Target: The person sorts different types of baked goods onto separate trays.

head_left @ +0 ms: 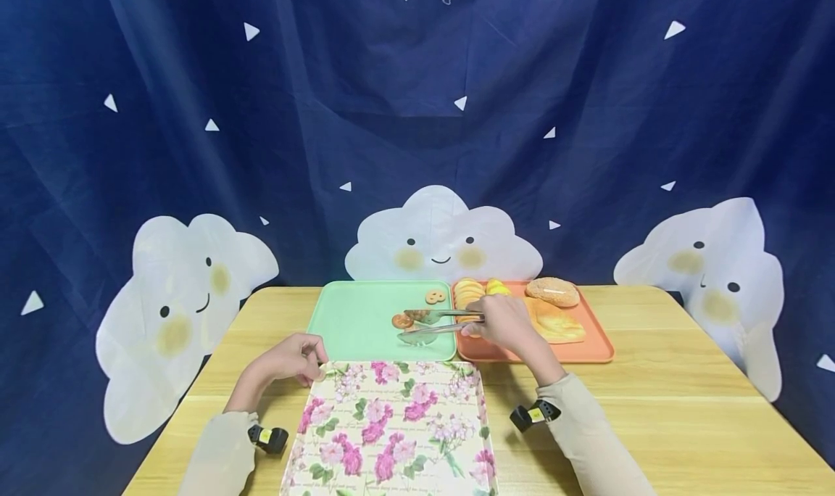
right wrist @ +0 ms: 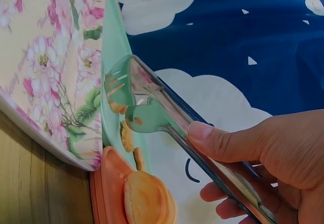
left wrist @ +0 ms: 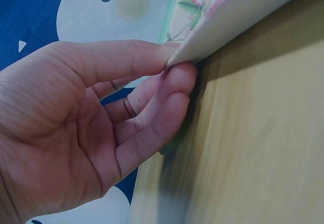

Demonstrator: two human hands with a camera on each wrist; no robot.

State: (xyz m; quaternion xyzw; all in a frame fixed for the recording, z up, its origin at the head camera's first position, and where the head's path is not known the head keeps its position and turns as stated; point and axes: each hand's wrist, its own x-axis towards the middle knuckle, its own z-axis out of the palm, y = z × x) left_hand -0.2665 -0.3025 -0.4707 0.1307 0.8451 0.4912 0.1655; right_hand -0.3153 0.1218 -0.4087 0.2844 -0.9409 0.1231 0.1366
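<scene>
My left hand point(head_left: 291, 360) pinches the far left corner of a floral tray point(head_left: 372, 432) between thumb and fingertips. In the left wrist view the tray's pale edge point(left wrist: 223, 36) is tilted up from the wood. My right hand point(head_left: 509, 323) grips metal serving tongs point(head_left: 450, 328), whose parted ends reach over the right part of a green tray point(head_left: 359, 315). By the tong ends lies a round brown cookie point(head_left: 402, 321); other small pieces there are partly covered. Farther back on the green tray is a cookie with holes point(head_left: 435, 296).
An orange tray point(head_left: 596, 347) adjoins the green one on the right. On it are a seeded bun point(head_left: 552, 291), a flat golden bread point(head_left: 557, 324), a sliced pale loaf point(head_left: 466, 293) and a yellow piece point(head_left: 498, 287). A dark blue curtain point(head_left: 365, 133) hangs behind the wooden table point(head_left: 685, 394).
</scene>
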